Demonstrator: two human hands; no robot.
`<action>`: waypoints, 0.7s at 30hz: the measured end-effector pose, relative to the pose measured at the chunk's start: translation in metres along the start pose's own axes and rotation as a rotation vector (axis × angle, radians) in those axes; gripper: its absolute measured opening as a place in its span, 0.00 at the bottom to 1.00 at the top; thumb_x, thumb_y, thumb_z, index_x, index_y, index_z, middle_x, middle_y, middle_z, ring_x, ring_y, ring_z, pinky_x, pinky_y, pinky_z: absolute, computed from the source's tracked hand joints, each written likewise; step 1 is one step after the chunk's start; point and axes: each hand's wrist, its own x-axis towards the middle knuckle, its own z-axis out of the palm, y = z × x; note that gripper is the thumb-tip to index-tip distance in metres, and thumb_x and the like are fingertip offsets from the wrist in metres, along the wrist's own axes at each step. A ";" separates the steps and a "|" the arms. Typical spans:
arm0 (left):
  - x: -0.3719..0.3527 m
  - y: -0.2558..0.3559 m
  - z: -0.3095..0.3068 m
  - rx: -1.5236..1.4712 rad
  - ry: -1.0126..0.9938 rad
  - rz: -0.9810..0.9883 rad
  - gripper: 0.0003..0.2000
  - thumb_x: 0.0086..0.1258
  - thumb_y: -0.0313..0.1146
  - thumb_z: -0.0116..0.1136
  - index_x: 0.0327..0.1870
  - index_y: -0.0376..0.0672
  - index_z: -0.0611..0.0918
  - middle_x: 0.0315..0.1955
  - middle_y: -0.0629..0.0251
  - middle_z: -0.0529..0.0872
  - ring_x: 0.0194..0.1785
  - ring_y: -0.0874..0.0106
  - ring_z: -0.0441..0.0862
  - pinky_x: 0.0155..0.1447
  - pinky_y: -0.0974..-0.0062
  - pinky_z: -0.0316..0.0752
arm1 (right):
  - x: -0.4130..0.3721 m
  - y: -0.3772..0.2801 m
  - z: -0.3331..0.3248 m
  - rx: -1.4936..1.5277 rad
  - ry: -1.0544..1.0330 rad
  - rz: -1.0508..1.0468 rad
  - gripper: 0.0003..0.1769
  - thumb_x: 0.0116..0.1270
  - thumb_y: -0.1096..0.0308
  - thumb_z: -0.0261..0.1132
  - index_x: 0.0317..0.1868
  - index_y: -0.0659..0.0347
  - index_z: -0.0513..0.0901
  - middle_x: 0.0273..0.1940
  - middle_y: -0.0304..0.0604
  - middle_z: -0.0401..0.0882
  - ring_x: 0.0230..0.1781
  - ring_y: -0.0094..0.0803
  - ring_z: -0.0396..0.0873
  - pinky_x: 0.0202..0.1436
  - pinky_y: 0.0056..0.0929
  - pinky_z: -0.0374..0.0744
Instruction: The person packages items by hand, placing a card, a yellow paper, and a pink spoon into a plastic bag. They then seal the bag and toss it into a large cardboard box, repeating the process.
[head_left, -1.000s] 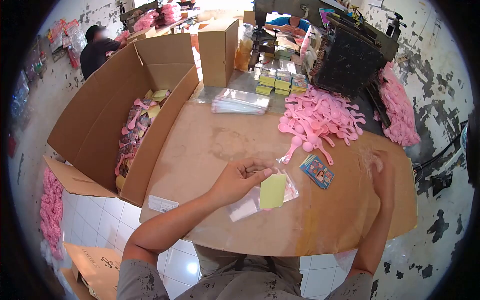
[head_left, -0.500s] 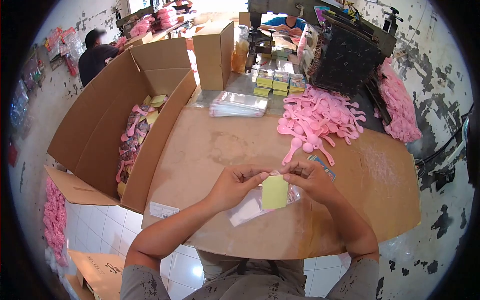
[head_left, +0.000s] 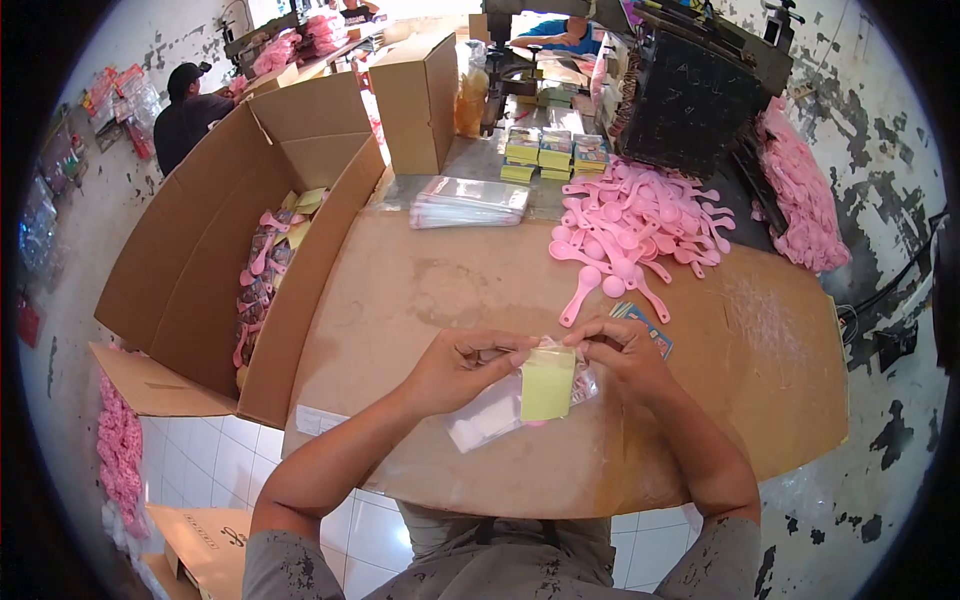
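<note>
A yellow card hangs upright between my hands, with clear plastic film over its top part. My left hand pinches the film's upper left corner between thumb and fingers. At the upper right, my right hand pinches the same plastic bag. Below the card, clear plastic bags lie on the cardboard-covered table; a bit of pink shows under the card's lower edge. Just beyond my right hand is a small stack of blue printed cards, partly hidden by that hand.
Pink plastic spoons are heaped ahead. Stacked clear bags and card stacks lie farther back. A large open carton holding packed spoons stands left. A dark machine stands back right. Other people sit beyond.
The clear film now shows over the top of the yellow card, which has moved slightly left. Both hands keep their pinch. The head view has shifted a little.
</note>
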 end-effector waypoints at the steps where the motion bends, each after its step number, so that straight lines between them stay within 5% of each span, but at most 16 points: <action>1: 0.000 0.000 0.000 -0.048 0.009 -0.005 0.14 0.78 0.27 0.65 0.60 0.34 0.87 0.51 0.58 0.92 0.51 0.73 0.89 0.56 0.76 0.84 | 0.000 0.003 -0.003 0.026 -0.008 -0.003 0.09 0.73 0.77 0.68 0.50 0.70 0.89 0.44 0.40 0.87 0.37 0.23 0.86 0.43 0.22 0.83; 9: 0.003 -0.002 0.001 0.012 0.035 -0.124 0.14 0.78 0.28 0.64 0.61 0.36 0.86 0.48 0.61 0.93 0.48 0.77 0.89 0.55 0.79 0.82 | -0.003 0.004 0.003 -0.019 -0.006 0.009 0.11 0.72 0.77 0.69 0.53 0.70 0.87 0.45 0.42 0.87 0.41 0.23 0.86 0.46 0.22 0.84; 18: 0.005 -0.008 -0.005 0.033 0.083 -0.058 0.14 0.79 0.26 0.63 0.62 0.35 0.85 0.49 0.62 0.92 0.50 0.77 0.88 0.55 0.79 0.82 | -0.005 0.007 0.015 0.112 -0.091 0.074 0.19 0.72 0.78 0.69 0.62 0.70 0.80 0.46 0.40 0.86 0.45 0.22 0.84 0.50 0.23 0.82; 21: 0.007 -0.008 0.001 -0.118 0.134 0.011 0.18 0.79 0.26 0.62 0.67 0.36 0.81 0.49 0.63 0.91 0.51 0.76 0.87 0.57 0.78 0.82 | -0.004 0.000 0.007 -0.077 -0.106 0.107 0.19 0.73 0.77 0.69 0.62 0.70 0.80 0.46 0.39 0.86 0.45 0.23 0.84 0.49 0.23 0.82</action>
